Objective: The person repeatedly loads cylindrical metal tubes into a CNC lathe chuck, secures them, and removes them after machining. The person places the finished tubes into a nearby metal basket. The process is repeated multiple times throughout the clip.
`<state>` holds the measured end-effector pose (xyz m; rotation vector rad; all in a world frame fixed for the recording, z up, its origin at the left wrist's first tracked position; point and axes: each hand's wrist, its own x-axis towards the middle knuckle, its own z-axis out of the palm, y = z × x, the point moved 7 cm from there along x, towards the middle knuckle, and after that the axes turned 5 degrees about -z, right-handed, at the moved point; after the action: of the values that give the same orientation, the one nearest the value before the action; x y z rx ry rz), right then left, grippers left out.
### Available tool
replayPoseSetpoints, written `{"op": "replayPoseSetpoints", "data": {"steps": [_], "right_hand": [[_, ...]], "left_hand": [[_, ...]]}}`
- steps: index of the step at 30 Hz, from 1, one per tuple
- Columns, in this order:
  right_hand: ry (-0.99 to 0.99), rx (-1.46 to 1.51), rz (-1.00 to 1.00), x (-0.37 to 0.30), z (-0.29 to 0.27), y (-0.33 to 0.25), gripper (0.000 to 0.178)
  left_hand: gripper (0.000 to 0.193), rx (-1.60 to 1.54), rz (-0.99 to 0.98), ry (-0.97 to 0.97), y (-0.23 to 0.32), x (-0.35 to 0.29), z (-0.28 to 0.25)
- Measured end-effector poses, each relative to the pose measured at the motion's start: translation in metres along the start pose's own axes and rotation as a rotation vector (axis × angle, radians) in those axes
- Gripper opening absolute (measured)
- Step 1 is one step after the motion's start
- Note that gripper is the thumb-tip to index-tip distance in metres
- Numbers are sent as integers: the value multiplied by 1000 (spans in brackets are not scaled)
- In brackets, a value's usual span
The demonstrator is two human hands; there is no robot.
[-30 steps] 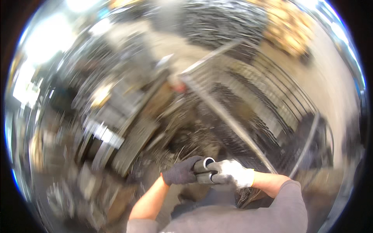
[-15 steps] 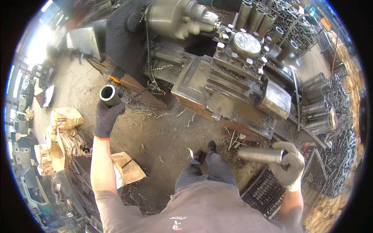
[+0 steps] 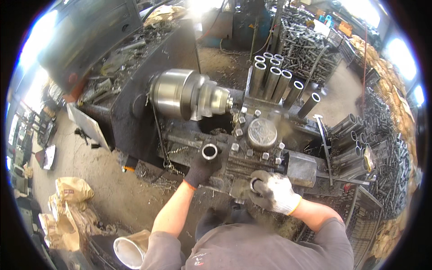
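Observation:
My left hand [image 3: 203, 168], in a dark knit glove with an orange cuff, is closed around a short metal tube [image 3: 209, 159]. The tube's open end faces up, in front of the lathe chuck [image 3: 171, 95]. To its right, my right hand [image 3: 275, 192], in a grey and white glove, grips another metal tube [image 3: 253, 185], over the near side of the lathe carriage. Its ring-shaped end shows between the fingers; the glove hides much of the rest. Just beyond both hands sits the round-topped tool post [image 3: 262, 133] with its square-headed bolts.
Several upright tubes [image 3: 272, 81] stand behind the tool post. More tubes [image 3: 348, 155] lie stacked at the right, beside a heap of metal parts [image 3: 389, 180]. A flat bar [image 3: 325, 148] lies near them. Paper sacks [image 3: 67, 216] and a pale bucket-like container [image 3: 130, 249] are lower left.
Both hands have come in from the sides to the front of the lathe, each still holding a tube. The view has shifted, showing more of the lathe and the area behind it.

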<state>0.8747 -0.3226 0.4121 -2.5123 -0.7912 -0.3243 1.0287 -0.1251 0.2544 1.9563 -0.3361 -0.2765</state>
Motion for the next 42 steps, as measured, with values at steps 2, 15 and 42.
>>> {"op": "replayPoseSetpoints", "data": {"steps": [2,15,42], "right_hand": [[-122,-80,51,6,-10,-5,24],[-857,-35,427,225,75,199,48],[-754,87,272,221,87,282,26]], "left_hand": [[33,190,184,59,4,-1,0],[77,-54,173,-26,10,-16,-21],[44,882,922,548,126,146,-4]]}}
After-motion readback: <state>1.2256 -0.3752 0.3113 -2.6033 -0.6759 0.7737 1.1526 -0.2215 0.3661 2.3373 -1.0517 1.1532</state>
